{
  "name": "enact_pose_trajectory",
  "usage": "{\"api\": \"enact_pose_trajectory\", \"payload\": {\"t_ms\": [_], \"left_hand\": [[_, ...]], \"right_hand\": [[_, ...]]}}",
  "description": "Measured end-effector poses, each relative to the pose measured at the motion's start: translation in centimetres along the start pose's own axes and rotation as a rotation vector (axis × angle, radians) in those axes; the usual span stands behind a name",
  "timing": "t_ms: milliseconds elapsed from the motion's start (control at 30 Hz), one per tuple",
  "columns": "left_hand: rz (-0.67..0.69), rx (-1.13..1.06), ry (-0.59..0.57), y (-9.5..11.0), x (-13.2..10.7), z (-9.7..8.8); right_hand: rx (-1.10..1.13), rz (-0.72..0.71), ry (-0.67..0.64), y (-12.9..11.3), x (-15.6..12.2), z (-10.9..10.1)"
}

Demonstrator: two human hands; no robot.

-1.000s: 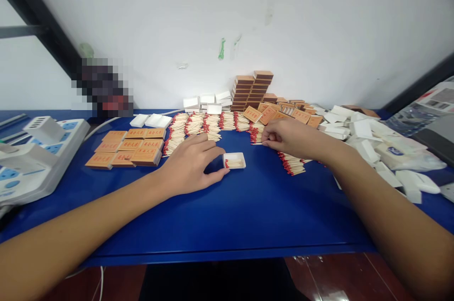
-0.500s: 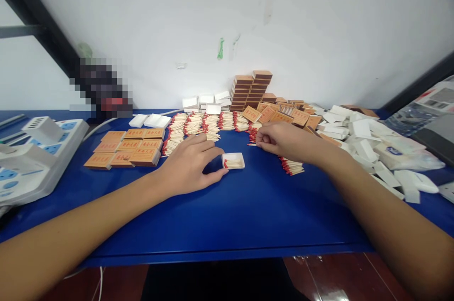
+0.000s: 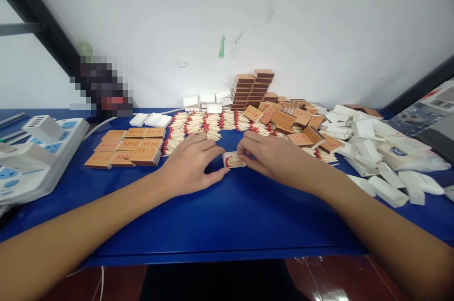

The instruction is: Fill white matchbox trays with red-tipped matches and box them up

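A small white matchbox tray [image 3: 234, 165] with red-tipped matches lying in it sits on the blue table. My left hand [image 3: 193, 161] grips the tray's left end between thumb and index finger. Over the tray's right end is my right hand [image 3: 264, 152], its fingers pinched on matches at the tray; how many cannot be seen. Just behind both hands, piles of red-tipped matches [image 3: 212, 126] lie in a row, partly covered by my right hand. More matches [image 3: 326, 155] show to the right of that hand.
Orange matchboxes [image 3: 133, 144] lie in rows at left, beside a white power strip [image 3: 49, 164]. Brown matchbox stacks [image 3: 252, 89] stand against the wall, with loose matchbox sleeves [image 3: 283, 119] in front. White trays [image 3: 369, 150] are heaped at right, near a tissue pack [image 3: 407, 152].
My right hand has moved left from the match piles to the tray, bringing matches over it. More matches now show in the tray. My left hand stays at the tray's left end.
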State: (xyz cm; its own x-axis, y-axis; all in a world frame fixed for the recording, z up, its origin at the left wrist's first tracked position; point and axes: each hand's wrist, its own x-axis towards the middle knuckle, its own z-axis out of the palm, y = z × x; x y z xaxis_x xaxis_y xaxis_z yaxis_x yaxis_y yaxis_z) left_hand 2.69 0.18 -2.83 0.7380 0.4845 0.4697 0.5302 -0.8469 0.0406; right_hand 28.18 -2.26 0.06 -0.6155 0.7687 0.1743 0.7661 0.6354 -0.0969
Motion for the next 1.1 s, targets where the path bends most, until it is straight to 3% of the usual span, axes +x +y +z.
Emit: {"api": "enact_pose_trajectory", "payload": {"t_ms": [167,367,633,767,867,967,1100], "left_hand": [[0.026,-0.007,0.03,0.1,0.0,0.1],[0.017,-0.017,0.023,0.1,0.0,0.1],[0.005,-0.02,0.012,0.2,0.0,0.0],[0.004,-0.021,0.025,0.1,0.0,0.1],[0.018,-0.016,0.042,0.1,0.0,0.1],[0.022,-0.017,0.043,0.0,0.0,0.1],[0.034,-0.016,0.049,-0.1,0.1,0.0]], "right_hand": [[-0.011,-0.032,-0.003,-0.6,0.3,0.9],[0.123,0.006,-0.014,0.7,-0.1,0.6],[0.208,-0.014,0.029,0.6,0.2,0.5],[0.093,0.103,0.086,3.0,0.1,-1.1],[-0.021,0.244,0.038,5.5,0.0,-1.8],[-0.007,0.261,-0.065,7.2,0.1,-1.5],[0.025,0.237,-0.113,7.7,0.5,-0.5]]}}
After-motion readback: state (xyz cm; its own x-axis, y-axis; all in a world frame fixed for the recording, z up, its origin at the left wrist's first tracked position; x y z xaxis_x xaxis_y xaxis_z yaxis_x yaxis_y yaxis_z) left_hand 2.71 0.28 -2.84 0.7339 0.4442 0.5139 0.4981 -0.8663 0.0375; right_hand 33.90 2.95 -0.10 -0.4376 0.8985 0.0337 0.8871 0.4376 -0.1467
